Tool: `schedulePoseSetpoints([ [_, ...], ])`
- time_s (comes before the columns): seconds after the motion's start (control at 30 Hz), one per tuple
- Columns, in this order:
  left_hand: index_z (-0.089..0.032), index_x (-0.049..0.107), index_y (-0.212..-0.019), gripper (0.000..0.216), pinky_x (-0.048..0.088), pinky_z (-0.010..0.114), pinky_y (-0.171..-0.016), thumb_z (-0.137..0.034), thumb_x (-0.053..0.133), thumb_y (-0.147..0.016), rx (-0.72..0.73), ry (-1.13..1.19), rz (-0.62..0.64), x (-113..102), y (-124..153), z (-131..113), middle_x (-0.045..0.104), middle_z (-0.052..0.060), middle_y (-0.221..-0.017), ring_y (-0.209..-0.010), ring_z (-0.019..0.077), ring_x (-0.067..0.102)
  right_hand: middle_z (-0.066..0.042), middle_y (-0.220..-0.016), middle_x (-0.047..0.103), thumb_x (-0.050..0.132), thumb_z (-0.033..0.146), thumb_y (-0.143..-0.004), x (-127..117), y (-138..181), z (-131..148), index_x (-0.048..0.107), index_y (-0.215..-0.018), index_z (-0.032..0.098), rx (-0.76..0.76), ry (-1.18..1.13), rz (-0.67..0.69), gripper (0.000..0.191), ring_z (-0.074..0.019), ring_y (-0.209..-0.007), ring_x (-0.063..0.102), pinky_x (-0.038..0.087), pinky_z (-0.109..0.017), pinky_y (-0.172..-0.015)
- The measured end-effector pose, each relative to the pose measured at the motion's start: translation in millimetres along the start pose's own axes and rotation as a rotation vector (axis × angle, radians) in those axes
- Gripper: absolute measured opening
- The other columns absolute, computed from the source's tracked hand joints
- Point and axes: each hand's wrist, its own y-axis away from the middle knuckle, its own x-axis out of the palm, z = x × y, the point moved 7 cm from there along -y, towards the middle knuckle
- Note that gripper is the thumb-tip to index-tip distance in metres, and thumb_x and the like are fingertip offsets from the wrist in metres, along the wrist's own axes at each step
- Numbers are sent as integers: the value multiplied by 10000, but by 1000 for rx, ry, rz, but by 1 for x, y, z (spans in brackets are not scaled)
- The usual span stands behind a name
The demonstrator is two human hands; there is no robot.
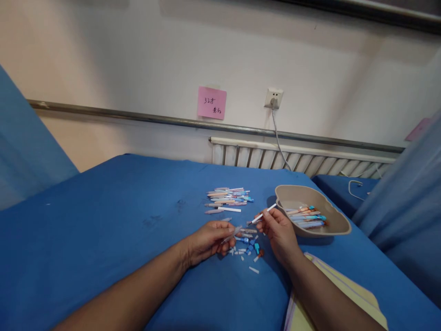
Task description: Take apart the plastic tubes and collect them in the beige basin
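My left hand [209,240] pinches a translucent pen barrel [233,235] at a slant. Facing it, the fingers of my right hand [278,231] grip a thin white pen refill [264,214], whose dark tip points down towards the barrel; a gap separates the two. Below and between the hands lie small loose pen parts, among them blue clips [251,246], an orange-brown piece [261,253] and several whitish cone tips [254,270]. Farther back is a heap of pen parts [227,196], with barrels and refills lying roughly side by side.
A beige basin [339,226] with several assembled-looking pens [306,217] stands to the right. Yellow folded cloth [341,289] lies under my right forearm. Blue sheeting [103,243] covers the table. Behind are a radiator [262,156], a rail and a plugged-in socket [274,98].
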Motion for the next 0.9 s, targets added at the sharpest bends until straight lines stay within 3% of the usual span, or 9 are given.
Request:
schedulePoseSetpoints([
  [0.5,-127,613,-867,311,306,188,-428,-406,647,-735,5,6,-103,-4,-1,-4,549,-21,-565,-402,50,401,18,-581,601,670,438,-726,3,4,-4,592,-718,181,62,64,20,269,-89,-502,508,378,-193,-500],
  [0.6,-138,591,-812,288,287,186,-416,-397,660,-708,85,-122,-205,-17,0,-16,515,-44,-552,-400,49,380,19,-574,594,675,457,-709,4,4,-4,585,-707,178,72,80,12,293,-85,-484,499,370,-190,-481],
  [0.77,-149,558,-746,211,292,189,-439,-321,645,-659,261,-571,-517,-53,4,-45,488,-59,-528,-447,77,412,20,-558,582,651,464,-726,4,4,-3,588,-697,179,62,111,24,294,-88,-483,497,381,-195,-493],
  [0.9,-157,603,-687,135,298,196,-473,-261,649,-615,280,-717,-469,-53,5,-46,477,-60,-520,-487,93,407,20,-555,581,648,485,-716,5,4,-3,595,-701,186,59,133,33,304,-96,-484,500,383,-199,-490],
])
